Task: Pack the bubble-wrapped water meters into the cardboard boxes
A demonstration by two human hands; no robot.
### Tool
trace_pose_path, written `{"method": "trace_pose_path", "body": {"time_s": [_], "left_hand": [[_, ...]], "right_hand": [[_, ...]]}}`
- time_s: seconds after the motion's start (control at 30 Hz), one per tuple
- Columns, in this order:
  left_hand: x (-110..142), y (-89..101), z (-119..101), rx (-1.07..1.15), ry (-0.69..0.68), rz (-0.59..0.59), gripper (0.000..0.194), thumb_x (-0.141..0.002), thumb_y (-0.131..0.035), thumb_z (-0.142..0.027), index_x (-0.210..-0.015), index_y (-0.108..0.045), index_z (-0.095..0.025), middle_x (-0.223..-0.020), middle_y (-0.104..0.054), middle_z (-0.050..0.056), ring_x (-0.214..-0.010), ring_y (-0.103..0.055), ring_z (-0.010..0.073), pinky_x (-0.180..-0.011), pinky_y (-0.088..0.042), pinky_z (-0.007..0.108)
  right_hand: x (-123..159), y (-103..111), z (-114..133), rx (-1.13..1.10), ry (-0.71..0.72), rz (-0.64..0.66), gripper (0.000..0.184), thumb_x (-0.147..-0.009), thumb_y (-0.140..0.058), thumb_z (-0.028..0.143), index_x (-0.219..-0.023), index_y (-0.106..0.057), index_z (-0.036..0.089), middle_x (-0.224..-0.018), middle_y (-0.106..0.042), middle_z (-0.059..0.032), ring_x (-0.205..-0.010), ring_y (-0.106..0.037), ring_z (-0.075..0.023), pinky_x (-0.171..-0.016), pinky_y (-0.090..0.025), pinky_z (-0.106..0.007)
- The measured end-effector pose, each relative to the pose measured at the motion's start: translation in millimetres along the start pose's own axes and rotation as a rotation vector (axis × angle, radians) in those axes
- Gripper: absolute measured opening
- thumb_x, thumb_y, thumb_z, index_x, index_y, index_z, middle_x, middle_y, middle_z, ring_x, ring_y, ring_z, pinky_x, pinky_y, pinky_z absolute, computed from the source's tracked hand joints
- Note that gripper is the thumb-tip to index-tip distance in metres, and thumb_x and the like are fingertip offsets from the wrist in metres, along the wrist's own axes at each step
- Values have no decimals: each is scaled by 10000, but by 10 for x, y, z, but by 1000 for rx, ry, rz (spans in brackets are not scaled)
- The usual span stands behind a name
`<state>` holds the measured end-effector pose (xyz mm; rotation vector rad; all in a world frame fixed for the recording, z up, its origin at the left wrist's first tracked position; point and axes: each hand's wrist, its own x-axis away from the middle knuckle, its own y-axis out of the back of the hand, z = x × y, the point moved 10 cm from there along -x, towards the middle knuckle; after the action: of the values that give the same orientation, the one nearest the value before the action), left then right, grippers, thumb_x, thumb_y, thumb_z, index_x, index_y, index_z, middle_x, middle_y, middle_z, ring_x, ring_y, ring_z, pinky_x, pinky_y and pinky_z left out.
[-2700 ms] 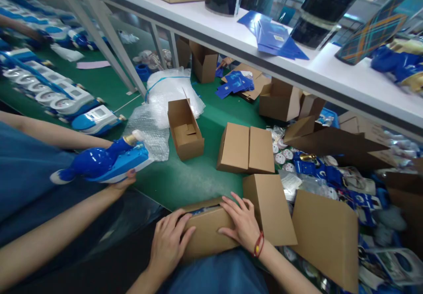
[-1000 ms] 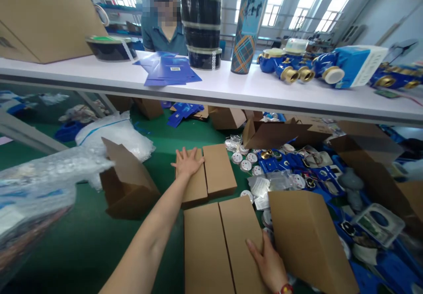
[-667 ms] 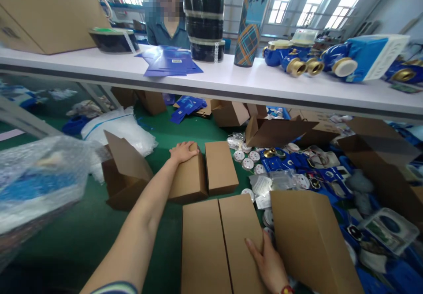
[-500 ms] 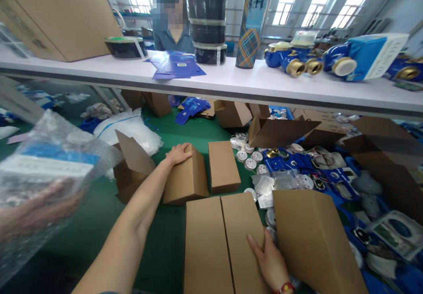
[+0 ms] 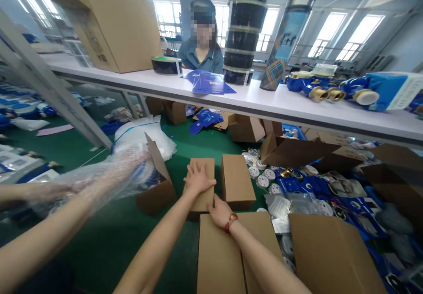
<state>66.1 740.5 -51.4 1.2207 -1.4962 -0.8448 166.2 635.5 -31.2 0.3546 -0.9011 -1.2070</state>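
Left hand (image 5: 199,179) splays on a carton (image 5: 202,203), right hand (image 5: 220,213) curls at its edge, grip unclear, gaps alongside.

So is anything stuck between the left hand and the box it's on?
Nothing visible: the left hand lies spread directly on top of the box. The right hand is at the box's near right corner, not in between.

Shelf (image 5: 264,98), left to right: carton (image 5: 132,30), roll (image 5: 167,66), leaflets (image 5: 211,83), roll stack (image 5: 244,34), flask (image 5: 287,38), valves (image 5: 317,87). Table (image 5: 205,146), centre: two boxes (image 5: 238,177) side by side; left of them, open box (image 5: 157,199), bag (image 5: 163,142) behind it; right, discs (image 5: 262,181); before them, box pair (image 5: 220,259).
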Motion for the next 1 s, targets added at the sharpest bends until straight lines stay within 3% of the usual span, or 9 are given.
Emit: {"method": "trace_pose_path", "body": {"time_s": [0.17,0.33,0.47,0.57,0.63,0.73,0.87,0.93,1.0], "left_hand": [[-230,156,255,14,-95,50,904,-561,-591,-611,-1356,-211,-412,-1500,-22,79,-1342,3,385,-871,-279,692],[-231,178,367,17,-85,65,936,-567,-535,-696,-1374,-177,-388,-1493,77,113,-1337,71,391,-853,-271,707],[131,146,370,6,-114,106,929,-552,-585,-652,-1362,-202,-408,-1497,50,99,-1340,48,391,-828,-297,705],[579,113,473,-12,-106,84,877,-600,-558,-632,-1366,-198,-402,-1497,54,98,-1342,51,381,-814,-315,696],[969,79,536,-28,-89,38,849,-629,-536,-619,-1371,-193,-391,-1497,40,104,-1346,49,371,-800,-350,667],[1650,-8,592,-33,-26,-19,817,-653,-538,-573,-1374,-200,-387,-1497,28,103,-1350,37,359,-775,-397,615],[2362,-165,785,111,71,9,649,-744,-454,-525,-1354,-268,-401,-1502,-5,28,-1358,46,315,-802,-407,587],[2453,-229,952,346,37,35,526,-796,-376,-519,-1312,-349,-422,-1491,-115,-34,-1367,-33,267,-906,-375,561],[2359,-266,1268,729,101,-10,514,-838,-253,-529,-1318,-360,-378,-1458,-248,-26,-1319,-263,228,-976,-378,469]], "right_hand": [[-365,-452,302,32,-12,113,479,-778,-477,248,-1217,-418,66,-1089,-625,-167,-1010,-595,-241,-831,-467,-311],[-281,-630,459,88,-53,123,596,-769,-471,251,-1283,-304,1,-1129,-592,-207,-1021,-587,-256,-820,-476,-324],[162,-641,617,164,9,174,640,-735,-523,294,-1215,-379,-103,-1060,-591,-300,-1040,-555,-357,-905,-415,-459],[732,-474,765,155,226,246,457,-762,-522,330,-1146,-541,84,-1102,-619,-170,-1089,-534,-296,-1032,-293,-451],[1138,-197,757,98,407,207,371,-818,-465,325,-1163,-545,217,-1186,-589,-59,-1140,-499,-213,-1038,-318,-370],[1495,391,133,103,312,-82,392,-871,-369,309,-1234,-481,212,-1296,-496,-54,-1232,-401,-175,-1064,-297,-352],[1751,895,-1187,-2,-22,-428,536,-844,-392,434,-1282,-402,125,-1379,-381,-124,-1286,-326,-224,-1091,-244,-417],[1762,850,-1792,-219,-206,-388,591,-844,-346,508,-1271,-416,106,-1355,-417,-134,-1263,-370,-228,-1073,-283,-399],[1701,736,-2109,-397,-308,-277,599,-855,-270,556,-1188,-516,123,-1275,-515,-114,-1222,-426,-222,-1033,-349,-372]]}}
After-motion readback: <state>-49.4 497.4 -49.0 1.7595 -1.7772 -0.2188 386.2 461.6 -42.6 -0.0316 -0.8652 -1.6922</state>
